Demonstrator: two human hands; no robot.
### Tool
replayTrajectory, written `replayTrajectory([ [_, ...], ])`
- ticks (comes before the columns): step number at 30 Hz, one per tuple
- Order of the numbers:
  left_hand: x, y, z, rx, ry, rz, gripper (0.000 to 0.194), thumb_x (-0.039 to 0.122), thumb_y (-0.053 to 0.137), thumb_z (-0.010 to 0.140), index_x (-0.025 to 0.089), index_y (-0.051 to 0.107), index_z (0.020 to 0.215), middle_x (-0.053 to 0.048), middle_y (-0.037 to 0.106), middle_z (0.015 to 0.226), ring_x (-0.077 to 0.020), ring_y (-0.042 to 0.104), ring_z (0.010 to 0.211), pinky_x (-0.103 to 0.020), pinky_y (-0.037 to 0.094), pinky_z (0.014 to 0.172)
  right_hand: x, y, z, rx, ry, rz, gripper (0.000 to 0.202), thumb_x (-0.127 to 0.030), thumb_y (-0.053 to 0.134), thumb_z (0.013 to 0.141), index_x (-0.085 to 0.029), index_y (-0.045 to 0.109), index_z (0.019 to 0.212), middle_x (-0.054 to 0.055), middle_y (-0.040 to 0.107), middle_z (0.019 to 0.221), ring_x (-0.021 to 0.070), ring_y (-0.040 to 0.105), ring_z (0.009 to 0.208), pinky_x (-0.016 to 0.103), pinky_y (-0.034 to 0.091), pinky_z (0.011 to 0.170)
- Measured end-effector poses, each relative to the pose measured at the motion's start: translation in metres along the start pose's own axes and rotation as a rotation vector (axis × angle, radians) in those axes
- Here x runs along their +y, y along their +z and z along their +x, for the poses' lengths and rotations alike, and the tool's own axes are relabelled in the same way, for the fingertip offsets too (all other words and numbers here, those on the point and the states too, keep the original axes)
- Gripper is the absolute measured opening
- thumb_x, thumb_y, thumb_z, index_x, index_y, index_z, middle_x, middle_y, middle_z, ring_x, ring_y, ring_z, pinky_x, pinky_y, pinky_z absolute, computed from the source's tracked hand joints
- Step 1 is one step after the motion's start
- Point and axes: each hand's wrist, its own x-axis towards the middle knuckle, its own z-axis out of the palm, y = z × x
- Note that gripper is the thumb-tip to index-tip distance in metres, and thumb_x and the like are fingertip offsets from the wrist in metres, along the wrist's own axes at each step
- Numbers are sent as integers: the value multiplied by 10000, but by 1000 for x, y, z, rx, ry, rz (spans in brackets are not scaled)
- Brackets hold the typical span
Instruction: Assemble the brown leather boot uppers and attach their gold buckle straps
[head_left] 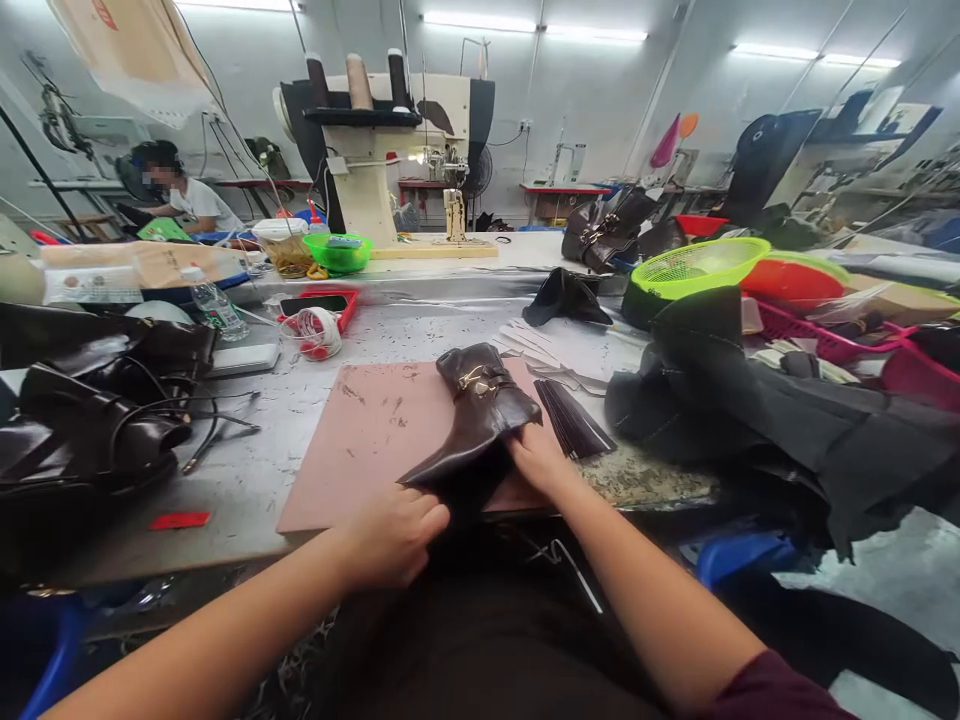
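Observation:
A dark brown leather boot upper (pixel 487 410) with a gold buckle and straps lies over the near part of a pink board (pixel 367 420). My left hand (pixel 401 530) is closed on the black edge of the boot upper below its pointed toe. At the heel side, my right hand (pixel 536 455) grips the boot upper, with some fingers hidden under the leather. Dark leather strips (pixel 571 415) lie fanned beside the board, near my right hand. Behind them are pale strips (pixel 544 350).
Dark leather pieces (pixel 97 400) are heaped at left, black pieces (pixel 787 430) at right. A sewing machine (pixel 375 170) stands behind, near a green basket (pixel 337 252), a red tray (pixel 330 310) and a bottle (pixel 215 305). A person (pixel 187 195) sits far left.

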Motion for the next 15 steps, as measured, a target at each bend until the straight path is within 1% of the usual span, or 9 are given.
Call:
replayTrajectory([
  [1, 6, 0, 7, -54, -61, 22, 151, 225, 505, 735, 142, 569, 843, -66, 616, 767, -185, 581, 580, -284, 467, 495, -2, 0, 1, -18, 12, -7, 290, -206, 373, 851, -76, 599, 978, 176, 640, 991, 244, 581, 934, 302, 412, 784],
  [3, 15, 2, 21, -70, -178, 76, 430, 371, 488, 783, 88, 519, 1106, -154, 597, 1012, -243, 620, 725, -320, 493, 546, -4, -3, 5, -51, 24, -23, 284, -187, 377, 842, -93, 614, 966, 163, 651, 980, 240, 593, 919, 287, 421, 758],
  [5, 19, 7, 32, -32, -240, 138, 656, 520, 456, 801, 64, 406, 1269, -210, 502, 1216, -312, 576, 968, -371, 500, 729, -2, -4, 9, -83, 27, -47, 276, -177, 394, 830, -102, 629, 954, 151, 662, 952, 236, 605, 893, 276, 432, 730],
  [7, 20, 16, 38, -32, -257, 164, 789, 610, 481, 755, 56, 374, 1307, -217, 442, 1297, -350, 466, 1135, -409, 428, 902, 1, -5, 10, -106, 15, -74, 270, -174, 420, 820, -103, 633, 970, 146, 664, 939, 235, 607, 886, 273, 440, 725],
  [9, 19, 24, 40, -66, -263, 157, 781, 587, 514, 752, 70, 369, 1319, -204, 432, 1315, -350, 426, 1179, -429, 390, 951, 3, -3, 8, -114, -16, -99, 293, -183, 433, 823, -96, 615, 1034, 151, 651, 974, 240, 594, 922, 284, 442, 759],
  [11, 18, 29, 38, -88, -256, 151, 676, 497, 516, 798, 109, 362, 1330, -191, 428, 1323, -337, 448, 1166, -441, 401, 937, 4, -1, 3, -107, -58, -118, 326, -187, 447, 822, -107, 586, 1105, 160, 609, 1080, 250, 550, 1014, 310, 418, 843],
  [12, 18, 31, 37, -89, -244, 151, 625, 456, 509, 817, 127, 367, 1329, -189, 427, 1324, -329, 464, 1154, -440, 407, 928, 4, 0, -1, -99, -93, -135, 335, -180, 450, 819, -126, 582, 1122, 159, 572, 1150, 259, 507, 1079, 336, 383, 904],
  [13, 17, 32, 35, -81, -222, 153, 582, 424, 496, 833, 133, 378, 1324, -189, 432, 1320, -319, 472, 1149, -435, 407, 929, 4, 1, -5, -95, -158, -167, 342, -174, 454, 815, -147, 582, 1130, 155, 532, 1210, 273, 453, 1141, 372, 328, 965],
  [15, 13, 31, 30, -47, -160, 156, 510, 369, 459, 860, 119, 409, 1302, -195, 451, 1301, -300, 458, 1169, -420, 389, 954, 2, 2, -8, -113, -370, -274, 363, -180, 470, 801, -154, 576, 1147, 154, 486, 1268, 298, 368, 1212, 435, 205, 1042],
])
